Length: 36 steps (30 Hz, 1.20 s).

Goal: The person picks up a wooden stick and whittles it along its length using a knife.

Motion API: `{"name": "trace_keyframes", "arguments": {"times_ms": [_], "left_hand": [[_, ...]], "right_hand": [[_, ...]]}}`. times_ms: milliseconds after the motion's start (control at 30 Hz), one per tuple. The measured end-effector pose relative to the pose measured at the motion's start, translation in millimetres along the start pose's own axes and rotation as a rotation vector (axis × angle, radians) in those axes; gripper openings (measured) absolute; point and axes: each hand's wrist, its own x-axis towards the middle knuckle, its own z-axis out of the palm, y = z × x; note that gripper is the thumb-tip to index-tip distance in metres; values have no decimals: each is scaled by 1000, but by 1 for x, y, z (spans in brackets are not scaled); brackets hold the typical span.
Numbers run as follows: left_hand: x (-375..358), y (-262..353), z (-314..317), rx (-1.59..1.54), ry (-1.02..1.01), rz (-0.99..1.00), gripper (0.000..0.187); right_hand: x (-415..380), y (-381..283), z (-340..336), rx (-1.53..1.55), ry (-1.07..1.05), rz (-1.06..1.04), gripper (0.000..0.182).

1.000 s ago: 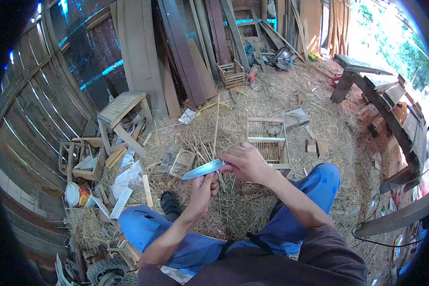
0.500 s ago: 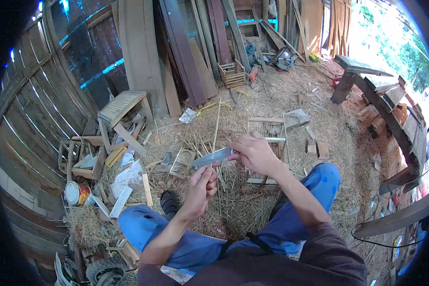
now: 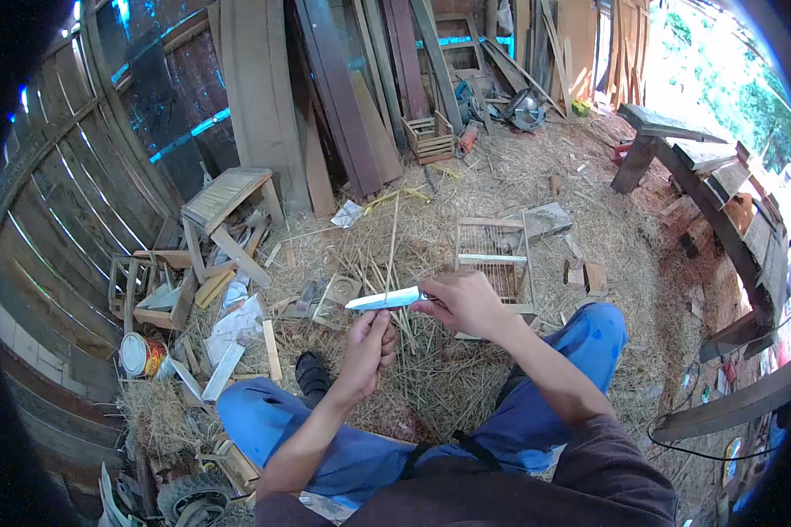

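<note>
My right hand (image 3: 468, 305) is closed around the handle of a knife (image 3: 383, 299), whose bright blade points left. Closed on a thin stick (image 3: 392, 241), my left hand (image 3: 369, 350) sits just below the blade. The stick rises away from me, and the blade lies across it close to my left thumb. Most of the knife's handle is hidden by my fingers. Beyond my right hand, a small slatted wooden frame (image 3: 492, 258) with thin bars lies on the straw-covered ground.
A small wooden stool (image 3: 226, 195) stands at the left, near a paint can (image 3: 134, 355) and wood scraps. Boards lean on the back wall beside a little crate (image 3: 430, 139) and a circular saw (image 3: 525, 111). A heavy wooden bench (image 3: 712, 180) stands at the right.
My right hand has come down slightly, and the blade has turned so that it lies more level and catches more light. The stick leans a little further left. My left hand has barely moved.
</note>
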Motion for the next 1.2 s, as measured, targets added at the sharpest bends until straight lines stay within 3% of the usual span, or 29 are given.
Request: {"name": "trace_keyframes", "arguments": {"times_ms": [333,433,567,767,1200], "left_hand": [[0,3,-4,-7,-16,7,18],[4,6,-13,-91,-159,3,17],[5,1,-5,13,-63,-37,16],[5,8,5,-109,-109,-56,15],[-12,15,11,-74,-113,-87,13]], "right_hand": [[-1,-11,3,29,-11,79,29],[-3,-9,6,31,-1,92,30],[-3,-24,4,89,-101,118,30],[1,-7,18,75,97,29,30],[5,-1,-9,-8,156,-93,29]]}}
